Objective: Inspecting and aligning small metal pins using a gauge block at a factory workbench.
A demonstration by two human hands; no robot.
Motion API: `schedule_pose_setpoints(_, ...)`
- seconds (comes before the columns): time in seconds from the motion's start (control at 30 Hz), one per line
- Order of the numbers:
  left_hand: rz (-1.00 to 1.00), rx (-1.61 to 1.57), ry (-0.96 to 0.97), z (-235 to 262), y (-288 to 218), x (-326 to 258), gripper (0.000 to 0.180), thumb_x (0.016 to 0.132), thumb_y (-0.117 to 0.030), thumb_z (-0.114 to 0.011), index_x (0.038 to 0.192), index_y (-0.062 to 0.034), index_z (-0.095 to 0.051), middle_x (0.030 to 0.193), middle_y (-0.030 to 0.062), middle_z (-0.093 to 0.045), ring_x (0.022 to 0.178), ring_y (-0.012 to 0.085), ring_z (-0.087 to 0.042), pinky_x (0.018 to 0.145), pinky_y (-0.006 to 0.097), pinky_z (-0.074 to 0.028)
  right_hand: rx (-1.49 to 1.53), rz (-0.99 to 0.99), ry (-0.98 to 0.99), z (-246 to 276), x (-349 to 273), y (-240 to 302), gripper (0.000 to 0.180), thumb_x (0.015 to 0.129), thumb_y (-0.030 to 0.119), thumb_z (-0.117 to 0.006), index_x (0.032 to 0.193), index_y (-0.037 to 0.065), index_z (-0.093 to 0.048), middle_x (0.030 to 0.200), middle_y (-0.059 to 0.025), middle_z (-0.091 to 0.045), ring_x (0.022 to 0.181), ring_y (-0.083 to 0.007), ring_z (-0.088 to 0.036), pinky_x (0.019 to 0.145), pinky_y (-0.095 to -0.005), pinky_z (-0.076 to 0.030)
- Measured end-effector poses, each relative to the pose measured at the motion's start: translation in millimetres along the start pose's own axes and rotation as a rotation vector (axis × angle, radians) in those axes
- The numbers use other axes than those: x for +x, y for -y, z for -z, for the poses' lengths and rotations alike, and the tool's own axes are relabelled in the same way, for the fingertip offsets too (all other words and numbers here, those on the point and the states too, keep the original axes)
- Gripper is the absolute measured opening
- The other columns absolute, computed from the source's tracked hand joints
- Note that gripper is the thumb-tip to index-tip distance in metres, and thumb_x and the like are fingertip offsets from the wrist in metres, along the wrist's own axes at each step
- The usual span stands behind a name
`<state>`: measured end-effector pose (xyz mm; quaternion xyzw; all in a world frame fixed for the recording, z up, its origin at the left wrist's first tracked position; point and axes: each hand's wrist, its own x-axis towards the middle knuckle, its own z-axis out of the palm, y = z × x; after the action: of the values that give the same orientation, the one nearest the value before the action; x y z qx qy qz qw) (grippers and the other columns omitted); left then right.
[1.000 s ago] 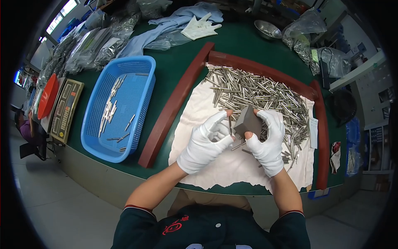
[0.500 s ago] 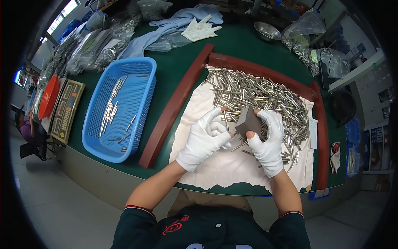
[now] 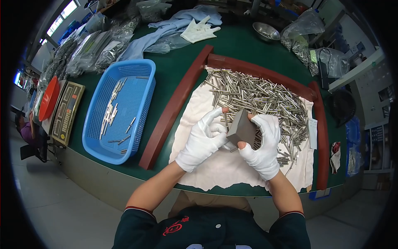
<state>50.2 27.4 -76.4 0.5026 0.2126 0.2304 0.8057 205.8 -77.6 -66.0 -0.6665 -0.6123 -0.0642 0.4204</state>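
Grey block (image 3: 244,128) is held above the pale cloth (image 3: 215,176), just in front of the loose pile of metal rods (image 3: 265,93). It is gripped from its right side by the right hand (image 3: 265,145), with the thumb set near the lower edge and the fingers bent toward the far edge; the hand is opened only as wide as the block requires. By the half-curled left hand (image 3: 199,143), a slim rod (image 3: 226,119) seems to be held end to end between thumb and forefinger, beside the block; whether the two are touching cannot be told.

The block looks stiff and probably fairly heavy, so it is best taken by opposite edges, with its broad face left free. The rods look hard, smooth and light, not easily broken but likely to be rolled or slipped loose; a pinch at both ends should suit them. More rods are scattered in the blue basket (image 3: 103,152), well apart to the left, beyond a red-brown bar (image 3: 177,108).
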Motion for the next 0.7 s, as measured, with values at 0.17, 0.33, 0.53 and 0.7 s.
schedule_pose_setpoints(0.17, -0.064, 0.076, -0.023, -2, 5, -2, 0.061, 0.084, 0.007, -0.056, 0.141, -0.0031, -0.037, 0.095, 0.0009, -0.057, 0.079, 0.0032, -0.053, 0.069, 0.018, -0.045, -0.015, 0.028, 0.002, 0, 1, 3, 0.058, 0.065, 0.039, -0.074, 0.107, 0.004, -0.054, 0.1, -0.0114, -0.053, 0.092, -0.0296, -0.048, 0.081, -0.0417, -0.039)
schedule_pose_setpoints(0.33, -0.221, 0.206, -0.054, -6, 9, -6, 0.06, 0.081, 0.011, -0.054, 0.138, -0.0052, -0.043, 0.096, -0.001, -0.056, 0.08, 0.0034, -0.052, 0.07, 0.018, -0.044, -0.014, 0.023, 0.0, -2, -1, 5, 0.059, 0.065, 0.039, -0.074, 0.108, 0.004, -0.053, 0.1, -0.0115, -0.053, 0.091, -0.0296, -0.048, 0.081, -0.0417, -0.039)
schedule_pose_setpoints(0.53, -0.364, 0.368, -0.059, 0, 17, -5, 0.06, 0.08, 0.013, -0.051, 0.136, -0.0079, -0.046, 0.093, 0.0013, -0.059, 0.078, 0.003, -0.051, 0.067, 0.018, -0.043, -0.013, 0.034, -0.002, -1, -2, 7, 0.061, 0.065, 0.04, -0.074, 0.109, 0.003, -0.053, 0.101, -0.0118, -0.053, 0.09, -0.0297, -0.048, 0.081, -0.0418, -0.039)
schedule_pose_setpoints(0.7, -0.268, 0.332, -0.08, -3, 11, -7, 0.059, 0.081, 0.013, -0.05, 0.136, -0.0082, -0.047, 0.087, 0.0007, -0.06, 0.073, 0.0029, -0.051, 0.065, 0.018, -0.043, 0.03, 0.098, 0.024, 0, -1, 5, 0.063, 0.065, 0.043, -0.074, 0.109, 0.003, -0.054, 0.1, -0.0118, -0.053, 0.09, -0.0295, -0.049, 0.081, -0.0418, -0.039)
